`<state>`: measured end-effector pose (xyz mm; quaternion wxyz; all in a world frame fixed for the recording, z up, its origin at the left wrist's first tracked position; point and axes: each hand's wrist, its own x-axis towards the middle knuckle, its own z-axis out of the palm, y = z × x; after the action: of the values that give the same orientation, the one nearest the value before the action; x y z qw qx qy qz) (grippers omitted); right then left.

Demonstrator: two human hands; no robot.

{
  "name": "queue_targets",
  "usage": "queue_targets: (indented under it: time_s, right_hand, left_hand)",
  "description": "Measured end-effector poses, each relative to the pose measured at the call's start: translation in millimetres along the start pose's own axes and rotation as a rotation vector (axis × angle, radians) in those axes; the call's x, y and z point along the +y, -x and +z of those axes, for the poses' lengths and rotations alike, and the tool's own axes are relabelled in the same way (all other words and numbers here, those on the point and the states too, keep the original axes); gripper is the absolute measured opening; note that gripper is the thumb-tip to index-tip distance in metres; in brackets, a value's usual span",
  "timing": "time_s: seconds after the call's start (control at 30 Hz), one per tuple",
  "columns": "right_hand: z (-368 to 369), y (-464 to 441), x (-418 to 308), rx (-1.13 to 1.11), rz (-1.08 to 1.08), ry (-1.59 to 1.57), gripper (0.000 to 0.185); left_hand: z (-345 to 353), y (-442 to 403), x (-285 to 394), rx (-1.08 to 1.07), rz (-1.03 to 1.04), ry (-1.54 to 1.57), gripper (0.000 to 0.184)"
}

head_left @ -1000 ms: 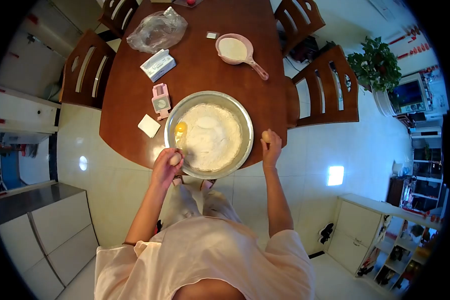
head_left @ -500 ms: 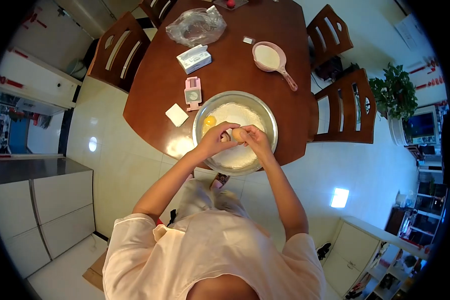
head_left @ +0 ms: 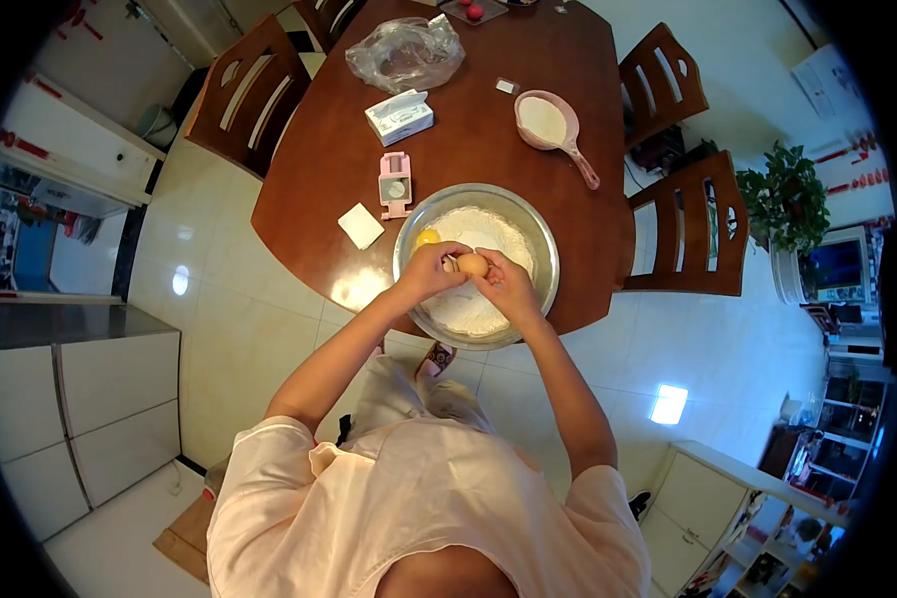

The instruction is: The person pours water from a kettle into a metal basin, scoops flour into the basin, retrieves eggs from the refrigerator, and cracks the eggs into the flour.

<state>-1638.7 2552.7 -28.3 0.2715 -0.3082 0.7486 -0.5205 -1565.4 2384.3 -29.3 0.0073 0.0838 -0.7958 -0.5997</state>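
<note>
Over a large metal bowl (head_left: 406, 291) of white flour (head_left: 478, 315), my two hands are close together. Between my fingertips is a brown eggshell (head_left: 472, 265). My left hand (head_left: 431, 274) is closed on its left part, where a paler edge shows. From the other side, the fingers of my right hand (head_left: 508, 285) pinch the rounded part. Whether the shell is in one piece or two is hard to make out. A yellow egg yolk (head_left: 428, 237) lies on the flour at the bowl's left, just beyond my left hand.
On the wooden table (head_left: 468, 140) are a pink egg separator (head_left: 396, 186), a folded white tissue (head_left: 360, 226), a tissue pack (head_left: 400, 120), a clear plastic bag (head_left: 406, 56) and a pink ladle (head_left: 543, 122) of white contents. Wooden chairs (head_left: 690, 224) stand around it.
My hands have drawn the shell parts closer together, and the dark hollow seen by my left fingers no longer shows. The whole view has shifted slightly.
</note>
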Motion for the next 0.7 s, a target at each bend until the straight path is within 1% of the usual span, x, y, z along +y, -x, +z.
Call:
queue_targets:
  time_s: [0.07, 0.1, 0.2, 0.27, 0.37, 0.6, 0.67, 0.7]
  right_hand:
    - [2.4, -0.8, -0.1, 0.019, 0.018, 0.041, 0.042]
    - [3.5, -1.7, 3.6, 0.02, 0.027, 0.012, 0.042]
    - [7.0, -3.6, 10.9, 0.025, 0.048, -0.071, 0.04]
    - [9.2, -2.9, 6.2, 0.029, 0.054, -0.126, 0.039]
    - [15.2, -6.6, 20.9, 0.098, -0.061, -0.022, 0.04]
    - [24.1, -14.2, 36.0, 0.16, -0.068, -0.018, 0.038]
    - [24.6, -14.9, 36.9, 0.161, -0.059, -0.015, 0.037]
    - [24.8, -15.9, 40.8, 0.161, -0.09, -0.012, 0.038]
  left_hand:
    - [1.1, -0.9, -1.9, 0.015, 0.006, -0.003, 0.039]
    - [1.9, -1.2, -3.8, 0.023, 0.009, -0.005, 0.039]
    - [3.3, -1.1, -10.9, 0.006, -0.045, 0.15, 0.039]
    - [3.3, 0.6, -11.9, 0.016, -0.032, 0.113, 0.039]
    - [3.4, 1.7, -13.3, 0.04, -0.019, 0.036, 0.038]
    - [11.6, -2.4, -28.6, 0.128, 0.007, -0.021, 0.035]
    - [11.2, -2.6, -31.0, 0.119, 0.004, -0.009, 0.036]
    - [10.7, -2.6, -30.8, 0.114, 0.003, -0.004, 0.036]
